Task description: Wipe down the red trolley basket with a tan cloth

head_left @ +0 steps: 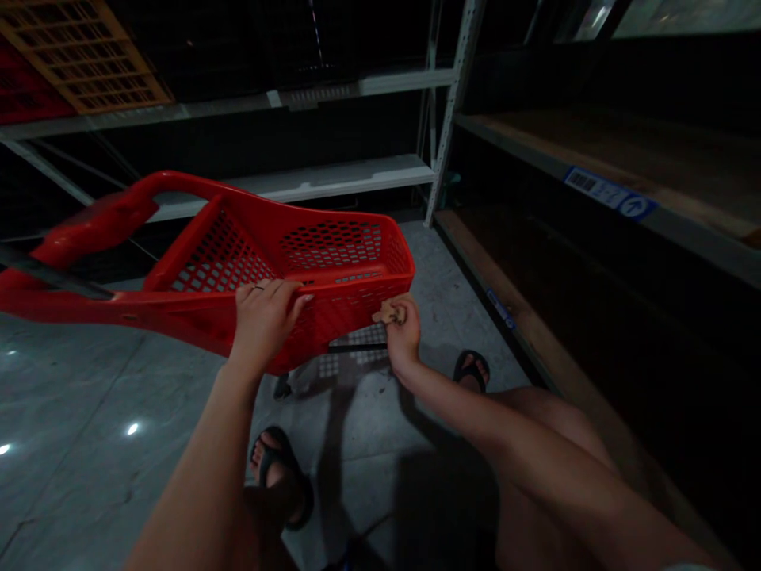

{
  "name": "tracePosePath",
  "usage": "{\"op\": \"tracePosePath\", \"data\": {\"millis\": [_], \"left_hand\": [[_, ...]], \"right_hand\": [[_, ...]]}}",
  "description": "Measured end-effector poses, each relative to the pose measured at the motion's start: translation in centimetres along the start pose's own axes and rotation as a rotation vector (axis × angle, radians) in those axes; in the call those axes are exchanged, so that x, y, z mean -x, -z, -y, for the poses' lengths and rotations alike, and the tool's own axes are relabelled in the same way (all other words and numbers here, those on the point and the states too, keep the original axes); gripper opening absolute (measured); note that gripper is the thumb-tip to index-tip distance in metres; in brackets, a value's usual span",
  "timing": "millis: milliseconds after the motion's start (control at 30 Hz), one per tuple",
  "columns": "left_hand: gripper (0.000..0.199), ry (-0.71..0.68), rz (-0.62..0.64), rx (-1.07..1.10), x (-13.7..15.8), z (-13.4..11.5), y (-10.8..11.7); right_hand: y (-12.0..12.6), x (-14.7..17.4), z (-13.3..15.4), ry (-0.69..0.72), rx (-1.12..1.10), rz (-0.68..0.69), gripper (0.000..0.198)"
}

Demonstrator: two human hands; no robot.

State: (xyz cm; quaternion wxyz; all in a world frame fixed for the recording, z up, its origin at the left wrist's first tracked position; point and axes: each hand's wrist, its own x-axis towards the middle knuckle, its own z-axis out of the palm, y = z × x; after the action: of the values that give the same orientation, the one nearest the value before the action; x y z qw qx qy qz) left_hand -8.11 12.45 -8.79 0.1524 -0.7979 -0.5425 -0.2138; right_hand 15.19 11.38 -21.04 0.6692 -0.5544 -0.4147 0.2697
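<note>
Plainly, the head view shows one red cart [342,311], with the left hand [266,313] curled over its near rim. The right hand [407,331] pinches one tan scrap [388,312], perhaps cloth, outside the basket near its end. Two crates, one yellow [89,59], one red [27,87], occupy a shelf [219,107], contents too dark to tell.

This looks like a stockroom or the storage aisle of a shop; which of the two is unclear. A red plastic shopping cart [333,313] stands on a smooth grey floor [178,476] beside a perforated-post metal rack [455,95] bearing a yellow-orange plastic crate [89,51]. On the right, deep board shelves [594,135] carry a blue-and-white barcode label [609,192] with an arrow.
</note>
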Motion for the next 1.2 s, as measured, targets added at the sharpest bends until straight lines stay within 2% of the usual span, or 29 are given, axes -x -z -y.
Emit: {"op": "tracePosePath", "data": {"millis": [67,133,233,300,400,500,600,700,833,933,1033,1133,1200], "left_hand": [[0.027,0.003,-0.001,0.004,0.1,-0.3,-0.1],[0.028,0.006,0.009,0.001,0.2,-0.6,-0.1],[0.03,-0.001,0.027,0.001,0.3,-0.9,-0.2],[0.031,-0.009,0.024,-0.004,0.4,-1.0,-0.3],[0.031,-0.014,0.018,-0.01,0.4,-1.2,-0.3],[0.032,-0.015,0.024,0.021,0.3,-1.3,-0.2],[0.032,-0.013,0.032,0.061,0.2,-1.5,0.0],[0.032,-0.008,0.039,0.068,0.1,-1.6,0.1],[0.033,-0.017,0.041,0.042,0.2,-1.6,0.1],[0.035,-0.021,0.036,0.023,0.3,-1.6,0.1],[0.035,-0.016,0.03,0.036,0.3,-1.7,0.1],[0.034,-0.025,0.029,0.053,0.3,-1.7,0.1],[0.033,-0.033,0.023,0.053,0.4,-1.7,0.1]], "right_hand": [[0.4,-1.6,2.5,0.103,0.019,-0.047,0.033],[0.9,-3.2,4.5,0.192,0.06,-0.038,0.034],[1.0,-4.4,5.1,0.238,0.132,-0.003,0.036],[0.9,-4.0,3.6,0.26,0.18,0.031,0.039],[0.9,-2.3,-0.2,0.25,0.228,0.121,0.037],[1.0,-1.0,-3.6,0.127,0.23,0.214,0.03],[0.8,-0.8,-4.3,0.028,0.21,0.23,0.021],[0.5,-1.5,-1.4,0.086,0.167,0.188,0.02],[1.0,-3.0,4.8,0.324,0.188,0.076,0.033],[1.4,-3.6,6.7,0.423,0.231,0.084,0.035],[1.3,-2.5,4.2,0.335,0.263,0.187,0.038],[1.1,-0.1,-0.8,0.122,0.273,0.415,0.032],[1.0,1.4,-3.7,0.019,0.28,0.489,0.022]]}}
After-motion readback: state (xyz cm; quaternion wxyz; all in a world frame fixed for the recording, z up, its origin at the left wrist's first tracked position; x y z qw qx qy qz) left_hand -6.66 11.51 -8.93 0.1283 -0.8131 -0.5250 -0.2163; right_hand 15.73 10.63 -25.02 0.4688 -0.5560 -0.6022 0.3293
